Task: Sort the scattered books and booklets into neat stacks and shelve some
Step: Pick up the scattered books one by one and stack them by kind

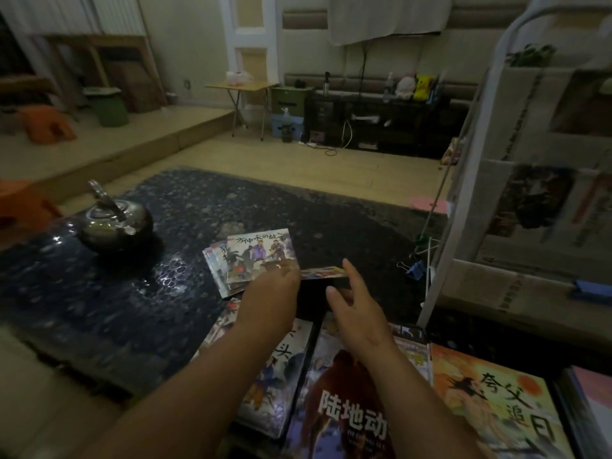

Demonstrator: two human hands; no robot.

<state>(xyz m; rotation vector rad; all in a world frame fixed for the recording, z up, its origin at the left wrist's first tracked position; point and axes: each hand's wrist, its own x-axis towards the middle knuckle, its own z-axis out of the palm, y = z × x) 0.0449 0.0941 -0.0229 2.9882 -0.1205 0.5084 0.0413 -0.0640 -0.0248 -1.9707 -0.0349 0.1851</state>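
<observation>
A person sorts picture books at a dark bench (99, 293), where a metal kettle (116, 223) stands at the left end. Near the middle, a stack of small booklets (255, 256) is gathered but fanned, its edges not yet squared. The left hand (271, 291) rests on the stack's near corner; its fingers are hidden behind the hand, so whether they pinch the pile cannot be told. Just to the right, one loose booklet (323, 272) shows edge-on between the hands, apparently next for the pile. The right hand (352, 309) hovers beside it, fingers spread and holding nothing, one fingertip at the booklet's far end. In the foreground, large books (496, 402) lie side by side along the near edge, overlapping and not stacked. At far right, a white shelf (463, 193) lined with newspaper shows no books that can be made out. The work looks early: one pile begun, with the big books and the shelving left to do.
</observation>
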